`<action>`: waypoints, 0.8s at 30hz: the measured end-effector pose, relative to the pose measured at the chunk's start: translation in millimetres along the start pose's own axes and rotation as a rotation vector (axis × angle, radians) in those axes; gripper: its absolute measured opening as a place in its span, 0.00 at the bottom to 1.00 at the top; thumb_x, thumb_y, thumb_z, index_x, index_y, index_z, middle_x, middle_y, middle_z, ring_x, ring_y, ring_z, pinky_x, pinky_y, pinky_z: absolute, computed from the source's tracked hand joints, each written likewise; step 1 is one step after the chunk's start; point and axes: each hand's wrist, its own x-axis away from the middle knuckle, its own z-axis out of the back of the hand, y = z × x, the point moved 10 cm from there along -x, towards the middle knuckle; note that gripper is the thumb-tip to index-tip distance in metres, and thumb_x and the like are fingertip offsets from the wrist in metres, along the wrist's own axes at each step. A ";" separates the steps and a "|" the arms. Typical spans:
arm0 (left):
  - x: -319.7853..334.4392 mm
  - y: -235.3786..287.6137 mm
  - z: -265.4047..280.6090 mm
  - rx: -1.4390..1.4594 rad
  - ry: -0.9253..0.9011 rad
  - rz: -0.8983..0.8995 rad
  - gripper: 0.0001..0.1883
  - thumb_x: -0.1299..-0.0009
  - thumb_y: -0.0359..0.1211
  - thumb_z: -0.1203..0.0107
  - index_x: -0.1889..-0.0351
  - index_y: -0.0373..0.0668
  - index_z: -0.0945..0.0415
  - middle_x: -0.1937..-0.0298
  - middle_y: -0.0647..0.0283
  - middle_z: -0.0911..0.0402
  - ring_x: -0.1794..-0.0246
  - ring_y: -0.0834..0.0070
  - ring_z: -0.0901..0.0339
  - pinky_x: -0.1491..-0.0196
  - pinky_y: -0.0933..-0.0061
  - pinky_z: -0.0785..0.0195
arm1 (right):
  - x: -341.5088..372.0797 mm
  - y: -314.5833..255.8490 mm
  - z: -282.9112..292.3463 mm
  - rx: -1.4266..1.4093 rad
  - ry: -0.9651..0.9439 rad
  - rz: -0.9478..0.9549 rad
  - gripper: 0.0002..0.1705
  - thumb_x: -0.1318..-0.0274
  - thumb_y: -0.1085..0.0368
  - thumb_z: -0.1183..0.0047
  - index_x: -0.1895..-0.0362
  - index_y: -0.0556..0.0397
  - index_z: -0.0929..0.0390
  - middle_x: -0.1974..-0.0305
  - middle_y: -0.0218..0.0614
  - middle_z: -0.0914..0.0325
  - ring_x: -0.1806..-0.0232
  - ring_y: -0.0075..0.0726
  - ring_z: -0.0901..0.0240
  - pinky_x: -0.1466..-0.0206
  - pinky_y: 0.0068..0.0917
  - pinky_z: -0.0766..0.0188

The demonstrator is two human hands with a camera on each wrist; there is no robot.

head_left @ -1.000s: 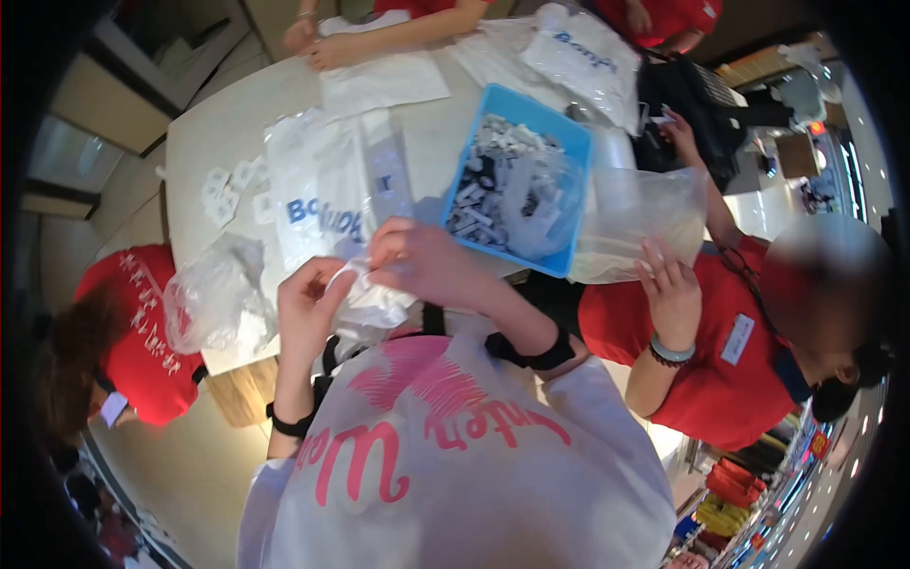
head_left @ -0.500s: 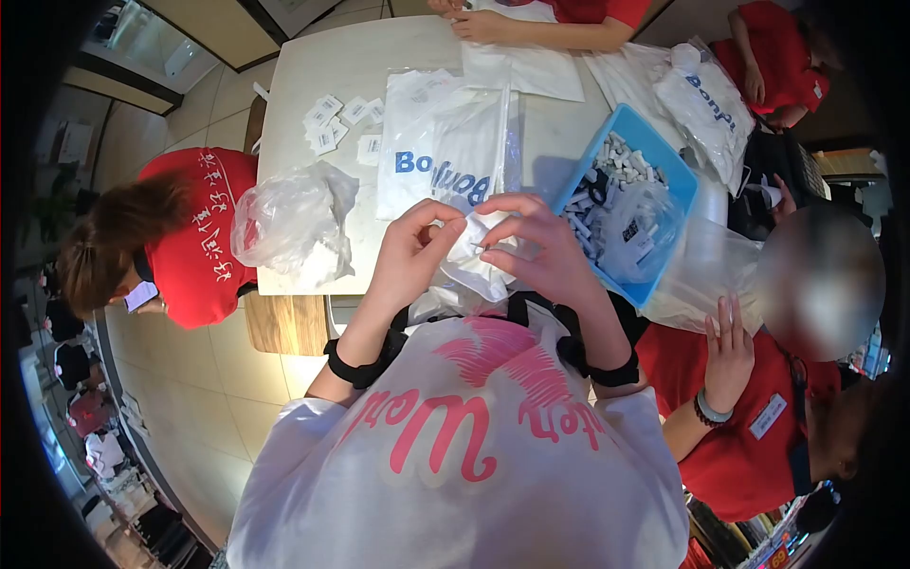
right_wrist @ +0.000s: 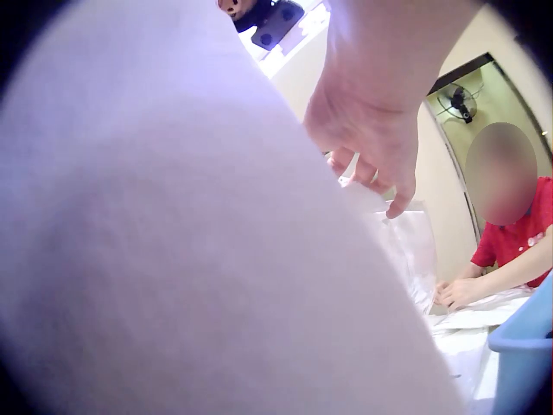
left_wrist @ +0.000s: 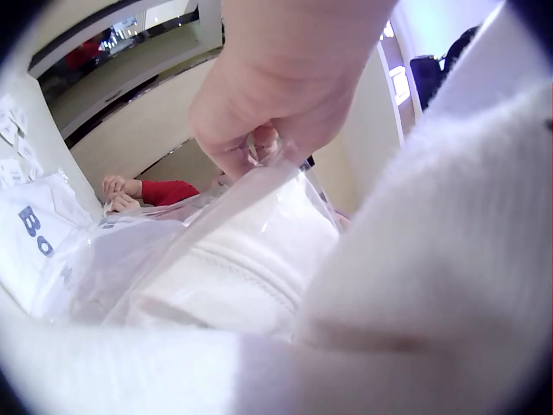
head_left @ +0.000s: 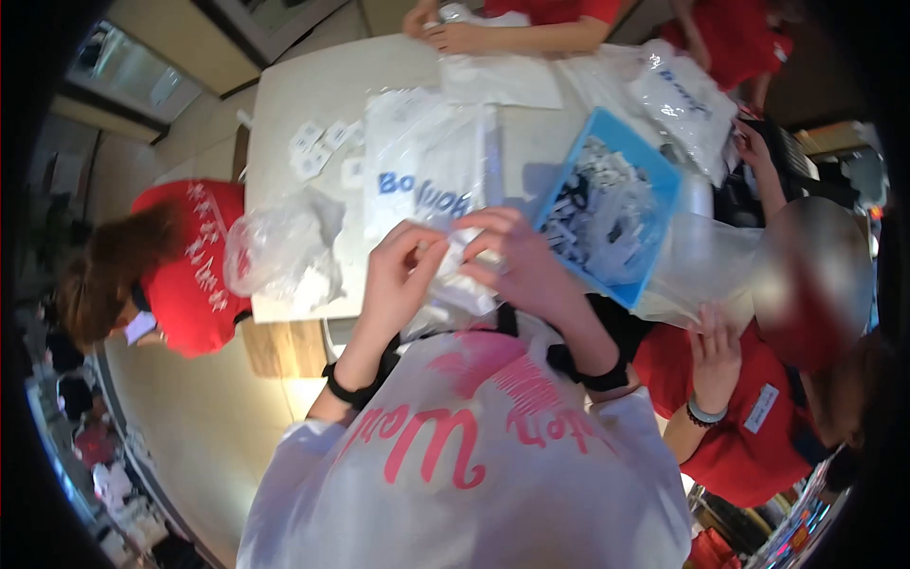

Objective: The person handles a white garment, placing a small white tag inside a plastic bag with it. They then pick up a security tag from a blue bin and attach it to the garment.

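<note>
In the left wrist view my left hand (left_wrist: 276, 95) pinches the edge of a clear plastic bag (left_wrist: 173, 233) with white stitched fabric (left_wrist: 251, 259) inside. The head view shows my left hand (head_left: 403, 270) and right hand (head_left: 512, 261) close together over a white bundle (head_left: 464, 284) at the table's near edge. My right hand's fingers are bent at the top of that bundle. From the right wrist view, the right hand (right_wrist: 371, 130) holds something small and white, partly hidden by a sleeve. Just beyond both hands lies a bagged white item with blue lettering (head_left: 398, 185).
A blue bin (head_left: 654, 256) of small white and dark pieces stands to the right. White tags (head_left: 308, 137) and a crumpled clear bag (head_left: 275, 242) lie left on the table (head_left: 284, 85). Several people in red surround it; one hand (head_left: 716, 356) is near at right.
The head view has shifted, first moving the scene right, then slightly back left. My hands stay together at the white bundle, with the right fingers slightly more bent over it.
</note>
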 end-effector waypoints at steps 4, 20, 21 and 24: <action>-1.6 10.9 -5.2 -0.072 0.018 -0.068 0.02 0.37 0.23 0.47 0.67 0.33 0.25 0.71 0.65 0.29 0.75 0.84 0.34 0.72 0.85 0.38 | -0.4 9.3 1.4 -0.045 0.056 0.025 0.08 0.60 0.65 0.38 0.76 0.50 0.26 0.59 0.33 0.26 0.51 0.41 0.33 0.47 0.35 0.39; 0.0 29.0 -16.6 -0.162 -0.007 -0.196 0.04 0.35 0.25 0.49 0.69 0.33 0.28 0.68 0.63 0.29 0.69 0.79 0.33 0.70 0.82 0.41 | 1.7 27.3 4.9 -0.255 0.121 -0.030 0.14 0.59 0.59 0.40 0.74 0.56 0.25 0.76 0.41 0.26 0.64 0.48 0.29 0.43 0.38 0.42; 0.5 27.6 -15.8 -0.153 -0.004 -0.191 0.04 0.35 0.25 0.49 0.69 0.33 0.29 0.67 0.63 0.29 0.70 0.79 0.33 0.70 0.83 0.42 | 1.7 27.5 4.7 -0.256 0.126 -0.029 0.14 0.59 0.59 0.40 0.74 0.56 0.25 0.76 0.41 0.26 0.64 0.48 0.29 0.43 0.38 0.42; 3.0 23.4 -13.7 -0.112 -0.006 -0.211 0.03 0.34 0.25 0.49 0.69 0.34 0.29 0.67 0.64 0.30 0.70 0.81 0.34 0.70 0.84 0.42 | 1.8 24.8 8.4 -0.207 0.155 0.001 0.13 0.62 0.61 0.37 0.74 0.54 0.25 0.77 0.35 0.28 0.69 0.41 0.32 0.52 0.35 0.38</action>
